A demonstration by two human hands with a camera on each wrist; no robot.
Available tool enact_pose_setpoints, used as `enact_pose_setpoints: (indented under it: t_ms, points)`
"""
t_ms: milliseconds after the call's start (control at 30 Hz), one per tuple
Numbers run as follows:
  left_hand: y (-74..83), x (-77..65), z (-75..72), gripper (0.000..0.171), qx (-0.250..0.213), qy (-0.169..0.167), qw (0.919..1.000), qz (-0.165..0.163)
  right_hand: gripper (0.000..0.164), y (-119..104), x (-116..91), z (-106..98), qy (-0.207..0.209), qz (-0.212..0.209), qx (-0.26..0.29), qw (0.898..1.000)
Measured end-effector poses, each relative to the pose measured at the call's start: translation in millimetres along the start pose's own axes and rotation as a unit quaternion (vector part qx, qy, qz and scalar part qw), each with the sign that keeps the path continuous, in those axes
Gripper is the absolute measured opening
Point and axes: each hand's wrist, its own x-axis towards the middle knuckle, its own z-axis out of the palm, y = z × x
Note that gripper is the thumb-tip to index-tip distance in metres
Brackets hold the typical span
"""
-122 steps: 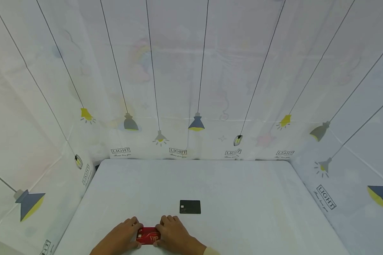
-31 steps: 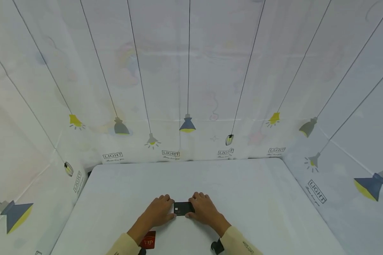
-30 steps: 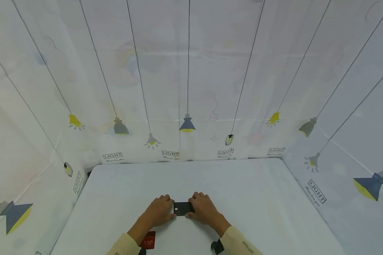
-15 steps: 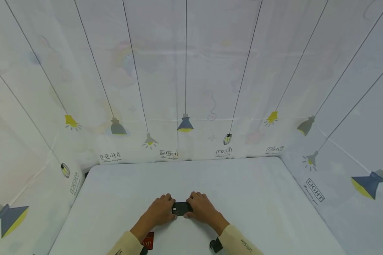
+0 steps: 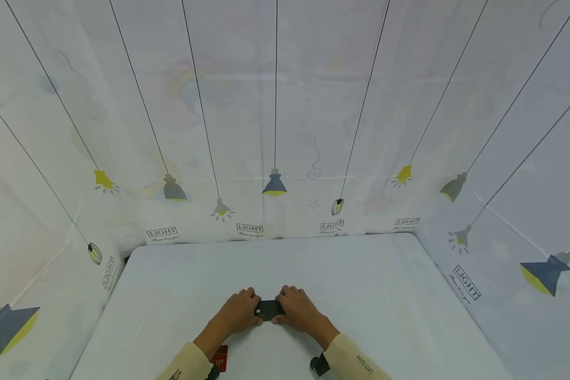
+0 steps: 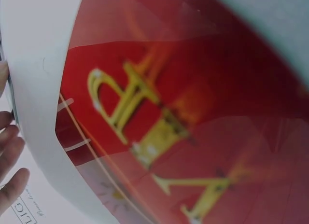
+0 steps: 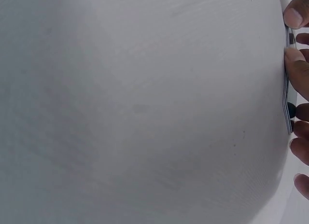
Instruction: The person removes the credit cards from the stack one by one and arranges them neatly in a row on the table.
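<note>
In the head view, a black card (image 5: pixel 268 310) with a small pale chip mark lies between both hands over the white table. My left hand (image 5: pixel 237 312) pinches its left end, thumb at the near edge and fingers at the far edge. The right end is gripped likewise by my right hand (image 5: pixel 300 310). In the right wrist view the card (image 7: pixel 287 84) shows edge-on as a thin striped line beside several fingertips (image 7: pixel 298 72). A red card (image 5: pixel 220 360) with gold letters lies by the left sleeve, partly covered; this red card (image 6: pixel 193 103) fills much of the left wrist view.
The white table (image 5: pixel 361 279) reaches back to a wall sheet (image 5: pixel 313 132) printed with hanging lamps, which also rises on both sides. Under the right wrist sits a black device (image 5: pixel 320 364), and another dark one (image 5: pixel 213 372) is at the left wrist.
About four seconds ago both hands held the red card while the black card lay alone farther back. Now they grip the black card. During the last second hands and view shifted only slightly.
</note>
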Motion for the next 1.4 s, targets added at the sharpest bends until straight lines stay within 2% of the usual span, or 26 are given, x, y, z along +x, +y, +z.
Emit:
enact_pose_setpoints:
  t_ms: [467,700,1000,1233,1400]
  points:
    - [-0.1,0.3,-3.3,0.054,-0.031,0.001,0.9994,0.011,0.050,-0.1,-0.2,-1.0,-0.001,-0.004,0.007,1.000]
    - [-0.2,1.4,-0.9,0.056,-0.031,-0.005,0.9995,0.008,0.051,-0.2,0.0,-2.1,-0.004,-0.007,0.004,1.000]
    - [2.6,-0.5,-7.3,0.055,-0.030,-0.005,0.9995,0.009,0.051,-0.6,0.3,-3.0,-0.004,-0.007,0.002,1.000]
    - [1.0,0.4,-4.5,0.054,-0.037,-0.005,0.9992,0.012,0.055,-1.1,-1.1,-4.4,-0.005,-0.010,0.009,1.000]
    - [-0.1,0.7,-1.1,0.054,-0.023,-0.008,0.9996,0.013,0.055,-1.6,-1.1,-2.7,-0.009,-0.010,0.026,1.000]
